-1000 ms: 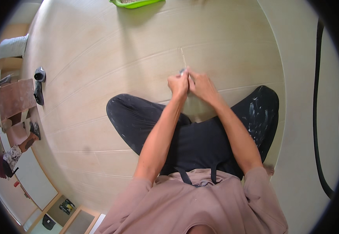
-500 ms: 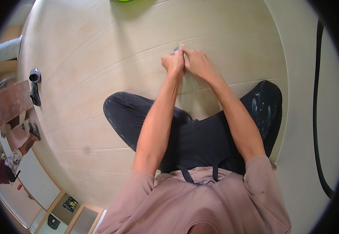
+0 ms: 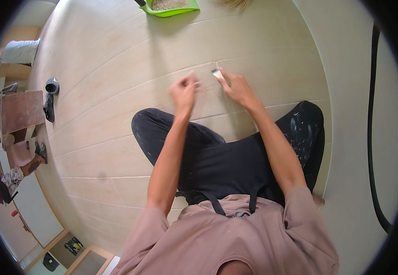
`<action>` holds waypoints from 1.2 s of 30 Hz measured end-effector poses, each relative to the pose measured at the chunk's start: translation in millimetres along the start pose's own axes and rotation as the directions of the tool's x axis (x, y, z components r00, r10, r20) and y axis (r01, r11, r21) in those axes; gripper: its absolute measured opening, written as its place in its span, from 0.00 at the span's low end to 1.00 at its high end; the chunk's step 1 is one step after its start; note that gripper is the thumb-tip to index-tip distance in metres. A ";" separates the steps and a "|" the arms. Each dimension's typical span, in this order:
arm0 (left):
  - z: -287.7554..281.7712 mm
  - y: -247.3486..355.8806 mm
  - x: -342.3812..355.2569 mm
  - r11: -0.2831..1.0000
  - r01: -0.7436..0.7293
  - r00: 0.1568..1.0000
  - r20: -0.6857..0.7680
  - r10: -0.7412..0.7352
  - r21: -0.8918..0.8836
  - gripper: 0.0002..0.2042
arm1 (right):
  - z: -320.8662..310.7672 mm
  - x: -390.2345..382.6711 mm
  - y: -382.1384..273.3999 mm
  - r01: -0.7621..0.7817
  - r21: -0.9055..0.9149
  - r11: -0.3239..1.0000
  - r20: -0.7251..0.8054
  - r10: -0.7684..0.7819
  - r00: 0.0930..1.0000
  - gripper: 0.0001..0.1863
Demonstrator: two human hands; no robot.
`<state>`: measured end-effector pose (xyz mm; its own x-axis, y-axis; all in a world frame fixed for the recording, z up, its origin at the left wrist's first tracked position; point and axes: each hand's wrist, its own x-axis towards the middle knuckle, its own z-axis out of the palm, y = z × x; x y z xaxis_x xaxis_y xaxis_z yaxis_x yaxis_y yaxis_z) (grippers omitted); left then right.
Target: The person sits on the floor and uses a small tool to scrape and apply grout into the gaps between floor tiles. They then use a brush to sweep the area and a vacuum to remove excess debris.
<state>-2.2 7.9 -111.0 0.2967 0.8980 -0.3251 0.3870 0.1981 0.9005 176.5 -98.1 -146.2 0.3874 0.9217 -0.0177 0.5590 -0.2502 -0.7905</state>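
My right hand (image 3: 238, 89) is closed on a small flat pale tool (image 3: 218, 74) with a dark grey end. The tool sits between thumb and fingers, just over a pale joint line in the tiled floor (image 3: 116, 137). A short whitish strand or mark (image 3: 216, 64) shows by its far end. To the left, my left hand (image 3: 184, 94) is raised above the floor, apart from the tool. Its fingers are smeared by motion, and whether anything is in them cannot be made out.
At the far edge lies a green dustpan (image 3: 174, 13) holding grainy debris, with straw-coloured broom bristles (image 3: 236, 3) to its right. My bent legs in black trousers (image 3: 226, 160) flank the work spot. Dark shoes (image 3: 49, 107) lie left; a wall with a black cable (image 3: 371, 137) runs right.
My hands were together over the tool; now they are apart, the left moved left and nearer, the right keeping the tool. The view has shifted, bringing the dustpan and bristles further in.
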 end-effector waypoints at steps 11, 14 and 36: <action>-180.5 -246.7 -224.9 0.629 0.304 0.684 -0.624 0.378 0.715 0.20 | -25.4 -61.9 16.5 -0.141 -0.094 0.986 0.045 0.145 0.988 0.27; -180.4 -263.5 -223.6 0.563 0.396 0.697 -0.637 0.331 0.726 0.23 | -20.4 -76.9 29.3 -0.076 -0.112 0.991 0.101 0.087 0.991 0.27; -180.8 -115.3 -153.9 0.969 0.002 0.542 -0.814 0.208 0.249 0.12 | 0.1 -121.4 9.1 -0.029 -0.064 0.998 0.179 0.040 0.983 0.24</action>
<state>-250.4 -82.1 -112.6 -0.4693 0.8479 0.2466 0.5927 0.0955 0.7998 134.5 -212.2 -151.3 0.2725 0.9490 -0.1587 0.5933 -0.2956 -0.7487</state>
